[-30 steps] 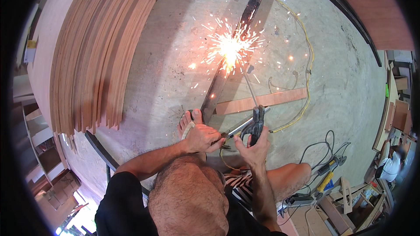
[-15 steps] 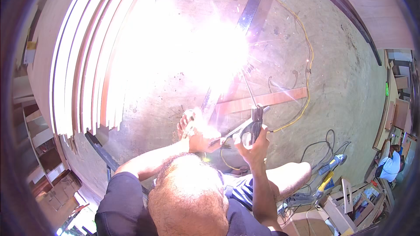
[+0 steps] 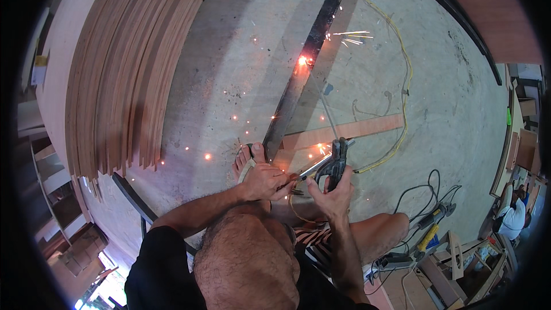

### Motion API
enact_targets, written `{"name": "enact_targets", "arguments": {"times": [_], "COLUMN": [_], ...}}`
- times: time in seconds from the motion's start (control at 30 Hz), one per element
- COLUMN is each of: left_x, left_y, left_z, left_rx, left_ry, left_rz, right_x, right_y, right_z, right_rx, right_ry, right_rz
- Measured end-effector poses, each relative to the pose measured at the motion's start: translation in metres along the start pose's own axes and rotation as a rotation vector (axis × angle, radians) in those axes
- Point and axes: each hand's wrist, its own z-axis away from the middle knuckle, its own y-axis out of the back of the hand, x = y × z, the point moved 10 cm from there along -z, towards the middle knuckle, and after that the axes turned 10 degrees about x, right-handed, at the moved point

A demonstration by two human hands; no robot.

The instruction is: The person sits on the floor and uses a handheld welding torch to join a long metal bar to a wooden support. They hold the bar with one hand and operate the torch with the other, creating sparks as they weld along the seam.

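Note:
My right hand [image 3: 333, 192] is wrapped round a black electrode holder [image 3: 334, 163]. A thin welding rod [image 3: 327, 109] rises from its jaws toward a black metal bar [image 3: 287, 100] on the floor. Where the rod's tip comes near, a spot on the bar glows orange-red and throws sparks. My left hand [image 3: 265, 182] is closed on a slim, bar-like metal tool [image 3: 313, 167], which slants up behind the holder; its exact kind is unclear. Close by my left hand, my sandalled foot [image 3: 252, 152] rests at the bar's near end.
A stack of long wooden strips [image 3: 126, 69] lies to the left. A flat wooden board [image 3: 361, 126] crosses beside the bar, near a yellow cable [image 3: 405, 74]. An angle grinder [image 3: 436, 215] lies at lower right. Another person [image 3: 512, 215] is at far right.
The blinding white arc has gone out, leaving a glowing spot and scattered sparks. The bar and wooden strips show clearly now. Both hands have hardly moved.

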Motion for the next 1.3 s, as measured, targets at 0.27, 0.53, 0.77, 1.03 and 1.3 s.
{"name": "enact_targets", "arguments": {"times": [0.27,0.53,0.77,1.03,1.3], "left_x": [0.005,0.003,0.001,0.001,0.012], "left_y": [0.006,0.005,0.003,0.003,0.013], "left_z": [-0.008,-0.006,-0.006,-0.003,-0.012], "left_rx": [0.002,-0.006,-0.020,0.026,0.068], "left_ry": [0.038,0.038,0.051,0.040,-0.040], "left_rz": [0.026,0.036,0.033,0.048,0.050], "right_x": [-0.004,-0.011,-0.009,-0.015,0.007], "right_y": [-0.001,-0.002,-0.005,-0.005,-0.001], "right_z": [-0.001,-0.003,-0.004,-0.005,-0.009], "right_rx": [-0.028,0.008,0.006,-0.002,0.009], "right_ry": [0.008,0.081,0.035,0.079,-0.051], "right_rz": [0.061,0.030,0.038,0.118,-0.125]}}
